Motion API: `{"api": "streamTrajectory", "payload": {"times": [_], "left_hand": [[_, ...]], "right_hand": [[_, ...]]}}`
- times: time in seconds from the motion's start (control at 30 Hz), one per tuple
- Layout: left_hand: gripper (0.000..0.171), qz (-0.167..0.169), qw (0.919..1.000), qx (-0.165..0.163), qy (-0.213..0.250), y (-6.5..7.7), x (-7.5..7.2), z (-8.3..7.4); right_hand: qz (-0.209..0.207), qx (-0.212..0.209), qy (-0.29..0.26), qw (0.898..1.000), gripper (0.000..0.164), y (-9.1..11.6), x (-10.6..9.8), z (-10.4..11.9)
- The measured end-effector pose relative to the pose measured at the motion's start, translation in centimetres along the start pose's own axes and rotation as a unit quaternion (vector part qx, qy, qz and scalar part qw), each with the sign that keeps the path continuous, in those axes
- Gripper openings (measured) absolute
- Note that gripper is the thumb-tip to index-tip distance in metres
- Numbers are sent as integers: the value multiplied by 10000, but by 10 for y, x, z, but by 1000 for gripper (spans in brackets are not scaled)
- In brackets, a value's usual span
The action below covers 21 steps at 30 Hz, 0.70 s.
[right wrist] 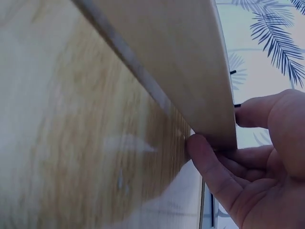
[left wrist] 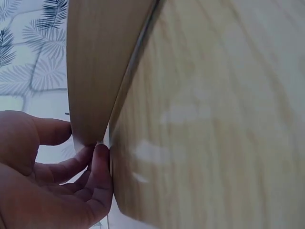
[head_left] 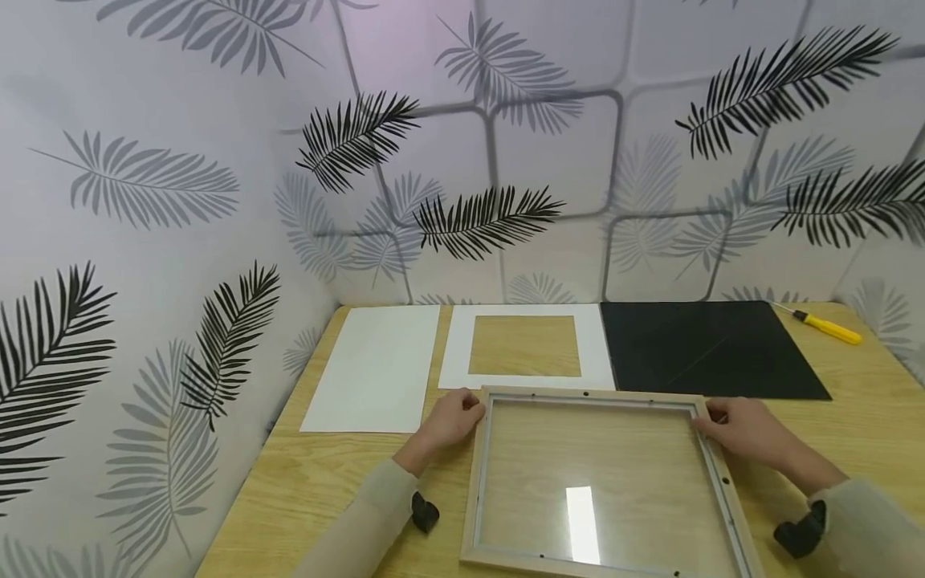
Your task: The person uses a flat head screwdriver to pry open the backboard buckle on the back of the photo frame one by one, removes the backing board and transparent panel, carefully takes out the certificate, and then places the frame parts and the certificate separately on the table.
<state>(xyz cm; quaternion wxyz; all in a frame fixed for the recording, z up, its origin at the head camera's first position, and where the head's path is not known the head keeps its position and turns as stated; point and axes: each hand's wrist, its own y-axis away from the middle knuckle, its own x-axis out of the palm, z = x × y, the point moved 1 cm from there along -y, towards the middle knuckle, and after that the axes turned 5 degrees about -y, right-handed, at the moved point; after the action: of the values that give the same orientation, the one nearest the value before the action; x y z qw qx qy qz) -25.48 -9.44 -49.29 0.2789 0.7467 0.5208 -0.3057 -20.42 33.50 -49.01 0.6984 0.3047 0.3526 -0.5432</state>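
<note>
A light wooden picture frame (head_left: 473, 490) with a clear pane (head_left: 600, 449) lies before me, its inner ledge and small dark dots along the edges facing up. My left hand (head_left: 454, 416) grips its left side near the far corner. Across from it, my right hand (head_left: 755, 433) holds the right side, also close to the far corner. In the left wrist view, the left hand (left wrist: 57, 176) has thumb and fingers around the wooden edge (left wrist: 97, 71). The right wrist view shows the right hand (right wrist: 257, 167) pinching the frame (right wrist: 190, 76) likewise.
Along the back of the wooden table (head_left: 289, 498) lie a white sheet (head_left: 376, 369), a white mat with a rectangular window (head_left: 455, 353) and a black board (head_left: 708, 349). A yellow-handled screwdriver (head_left: 831, 327) is at the back right. Leaf-patterned walls (head_left: 506, 265) border the table behind and left.
</note>
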Motion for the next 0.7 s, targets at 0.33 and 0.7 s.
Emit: {"api": "streamTrajectory", "payload": {"times": [0.33,0.7], "left_hand": [[27,-65,9838,-800,1602,-9,-1,2],[24,191,9656,-388,2565,-10,-5,-1]], "right_hand": [[497,1101,-2552,9593,61,-5,-1,7],[458,762,-5029,8598,21,-8,4,-1]]}}
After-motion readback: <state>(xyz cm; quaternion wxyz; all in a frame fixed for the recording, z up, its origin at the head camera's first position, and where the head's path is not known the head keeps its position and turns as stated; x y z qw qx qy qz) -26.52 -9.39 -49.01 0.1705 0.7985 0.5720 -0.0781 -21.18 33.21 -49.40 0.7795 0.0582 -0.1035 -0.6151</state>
